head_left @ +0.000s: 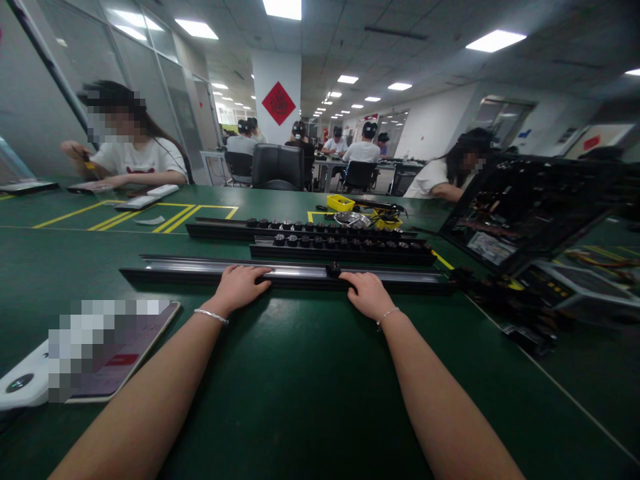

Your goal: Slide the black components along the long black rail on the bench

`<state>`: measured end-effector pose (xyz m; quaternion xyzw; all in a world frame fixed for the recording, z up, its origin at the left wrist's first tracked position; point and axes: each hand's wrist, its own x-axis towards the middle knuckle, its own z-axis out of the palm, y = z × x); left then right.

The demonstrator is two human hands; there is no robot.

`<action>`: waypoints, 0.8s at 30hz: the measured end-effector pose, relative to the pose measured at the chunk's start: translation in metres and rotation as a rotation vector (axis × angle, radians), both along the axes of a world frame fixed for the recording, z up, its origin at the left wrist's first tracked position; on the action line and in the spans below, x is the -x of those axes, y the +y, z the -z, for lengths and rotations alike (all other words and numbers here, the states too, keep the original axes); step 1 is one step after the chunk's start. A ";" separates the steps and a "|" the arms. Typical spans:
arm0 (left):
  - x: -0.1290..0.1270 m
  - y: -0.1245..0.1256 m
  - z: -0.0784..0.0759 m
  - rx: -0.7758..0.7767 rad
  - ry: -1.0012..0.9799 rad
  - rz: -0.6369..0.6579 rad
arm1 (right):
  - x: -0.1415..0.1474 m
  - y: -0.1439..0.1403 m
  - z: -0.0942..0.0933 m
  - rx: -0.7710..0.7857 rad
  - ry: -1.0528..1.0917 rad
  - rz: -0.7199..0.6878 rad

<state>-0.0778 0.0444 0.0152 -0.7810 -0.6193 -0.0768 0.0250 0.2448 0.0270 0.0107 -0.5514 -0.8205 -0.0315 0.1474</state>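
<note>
Black aluminium rail (295, 273): laid flat on the green desk (310, 373), long axis left to right, directly ahead of both hands. Left hand (241, 285) and right hand (367, 293) are draped over its near edge, fingers curled on it; small black slider (333, 269) sits nearer the right.

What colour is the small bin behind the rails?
Yellow bin, clearest in the head view.
</note>
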 end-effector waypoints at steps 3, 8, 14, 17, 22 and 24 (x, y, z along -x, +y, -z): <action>0.001 0.000 0.000 0.002 -0.007 0.006 | 0.000 -0.001 -0.001 0.007 0.000 0.003; 0.001 0.001 0.000 0.011 -0.008 -0.001 | -0.003 -0.003 -0.002 0.016 -0.012 0.058; -0.001 0.000 -0.001 0.008 0.011 -0.003 | -0.005 -0.004 -0.002 0.026 0.000 0.088; -0.001 -0.001 -0.002 0.009 0.011 -0.002 | -0.006 -0.004 -0.001 0.021 0.008 0.079; -0.001 -0.001 -0.001 0.000 0.005 -0.001 | -0.010 -0.003 0.001 -0.008 0.014 0.073; 0.000 -0.001 -0.001 0.008 0.008 -0.002 | -0.011 -0.003 0.002 -0.014 0.016 0.076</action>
